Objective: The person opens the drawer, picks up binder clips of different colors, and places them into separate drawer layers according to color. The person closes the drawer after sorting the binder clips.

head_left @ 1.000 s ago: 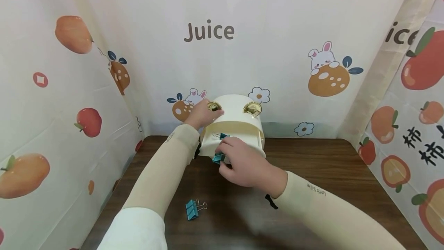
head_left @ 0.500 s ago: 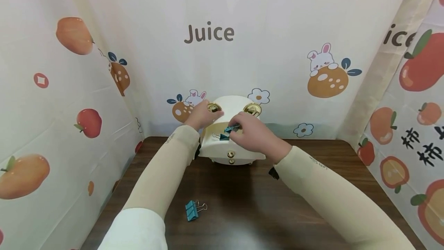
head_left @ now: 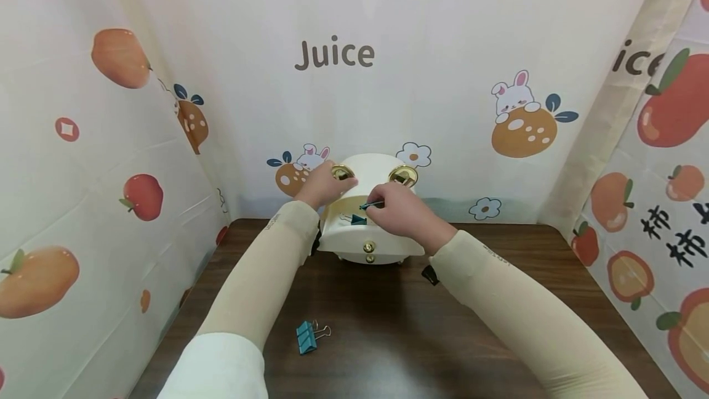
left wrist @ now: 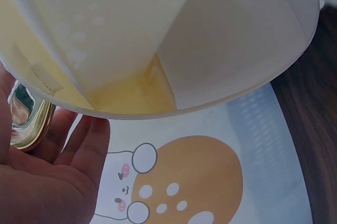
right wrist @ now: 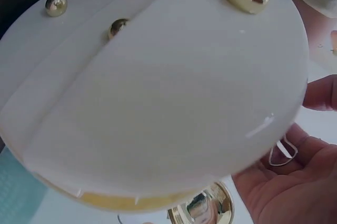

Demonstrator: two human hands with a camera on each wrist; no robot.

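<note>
A white rounded drawer box with two gold round eyes stands against the back wall, its upper drawer pulled out. At the box's left eye my left hand holds the top, thumb and fingers on either side of it; the left wrist view shows fingers against the rim. My right hand pinches a teal binder clip above the drawer; in the right wrist view only its wire handle shows. Another teal binder clip lies inside the drawer.
A third teal binder clip lies on the dark wooden table, nearer me and left of the box. Fruit-printed cloth walls enclose the table at the back and both sides. Gold knobs stick out from the drawer fronts.
My right hand has moved up and back from in front of the drawer to over it, carrying the binder clip. The left hand stays on the box.
</note>
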